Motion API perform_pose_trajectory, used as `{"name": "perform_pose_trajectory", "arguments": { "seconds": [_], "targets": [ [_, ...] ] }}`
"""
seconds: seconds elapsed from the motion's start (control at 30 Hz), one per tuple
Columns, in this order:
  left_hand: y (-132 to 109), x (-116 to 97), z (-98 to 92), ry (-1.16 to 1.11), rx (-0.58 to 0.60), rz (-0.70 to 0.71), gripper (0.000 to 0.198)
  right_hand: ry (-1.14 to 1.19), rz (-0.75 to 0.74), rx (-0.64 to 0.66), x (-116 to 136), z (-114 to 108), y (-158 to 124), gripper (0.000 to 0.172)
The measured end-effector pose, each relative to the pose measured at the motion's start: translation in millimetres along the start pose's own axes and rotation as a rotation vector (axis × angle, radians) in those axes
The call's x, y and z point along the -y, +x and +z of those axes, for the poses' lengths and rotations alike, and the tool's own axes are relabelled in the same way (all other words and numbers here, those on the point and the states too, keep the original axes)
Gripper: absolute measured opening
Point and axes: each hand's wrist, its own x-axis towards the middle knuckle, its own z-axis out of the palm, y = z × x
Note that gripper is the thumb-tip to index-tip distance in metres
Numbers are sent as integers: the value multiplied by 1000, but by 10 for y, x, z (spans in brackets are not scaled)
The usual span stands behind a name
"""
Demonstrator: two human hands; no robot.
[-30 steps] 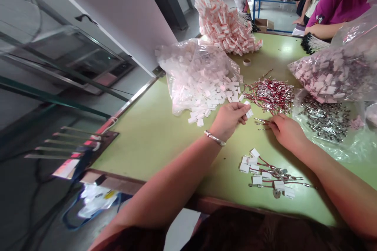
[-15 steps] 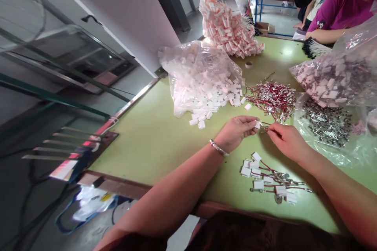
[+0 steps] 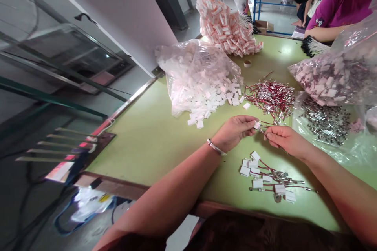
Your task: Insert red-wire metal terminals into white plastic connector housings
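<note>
My left hand (image 3: 234, 130), with a bracelet at the wrist, pinches a small white block (image 3: 257, 125) between thumb and fingers. My right hand (image 3: 284, 139) is closed on a thin red wire with metal ends (image 3: 269, 124), whose tip meets the block. Both hands hover just above the green table (image 3: 153, 137). Near the front edge lies a small group of white blocks joined to red wires (image 3: 269, 176).
A clear bag spilling white blocks (image 3: 200, 78) lies behind my left hand, with a heap of red wires (image 3: 271, 96) beside it. Bags of parts (image 3: 332, 78) sit at the right, a pink-white pile (image 3: 226, 27) at the back. Another person in purple (image 3: 338, 8) sits far right.
My left hand drew back from the white blocks holding one. My right hand lifted a wire off the table, and the two hands came together.
</note>
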Motion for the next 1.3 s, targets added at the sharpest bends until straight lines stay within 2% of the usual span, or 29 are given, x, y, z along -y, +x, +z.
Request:
{"name": "perform_pose_trajectory", "arguments": {
  "seconds": [0.1, 0.23, 0.33, 0.4, 0.47, 0.63, 0.7, 0.77, 0.83, 0.9, 0.93, 0.97, 1.03, 1.13, 1.2, 1.3],
  "targets": [
    [0, -7, -4, 146, 16, 18, 18, 174, 157, 36, 21, -20, -15, 25],
    [-12, 0, 27, 413, -11, 172, 16, 425, 343, 57, 44, -59, -19, 22],
    [-22, 25, 51, 459, 68, 216, 14, 478, 377, 60, 59, -58, -20, 21],
    [-20, 48, 52, 443, 167, 177, 14, 445, 375, 70, 74, -34, -28, 19],
    [-13, 78, 50, 414, 215, 140, 18, 394, 360, 45, 87, 3, -43, 18],
    [-13, 163, 75, 463, 157, 97, 19, 225, 306, -92, 64, 87, -48, 19],
    [-9, 158, 81, 577, 141, 74, 15, 125, 300, -124, 37, 105, -29, 20],
    [20, 100, 65, 746, 117, 141, 14, -45, 236, -150, 19, 126, -12, 22],
    [94, -1, 23, 970, -14, 341, 21, -252, 122, -163, 20, 166, -15, 21],
    [211, -101, -38, 1208, -277, 554, 31, -421, 57, -108, 38, 221, -43, 17],
    [280, -137, -71, 1314, -390, 593, 32, -477, 40, -66, 50, 244, -62, 16],
    [348, -158, -102, 1414, -447, 589, 33, -524, 16, -40, 61, 255, -78, 16],
    [467, -162, -156, 1569, -454, 531, 29, -625, -69, -88, 71, 225, -89, 19],
    [555, -126, -211, 1633, -395, 509, 21, -818, -144, -339, 26, 72, -25, 23],
    [545, -115, -235, 1565, -369, 547, 17, -958, -103, -450, -38, -29, 48, 21],
    [447, -122, -256, 1274, -385, 562, 13, -1064, -80, -444, -131, -86, 130, 20]
  ]
}}
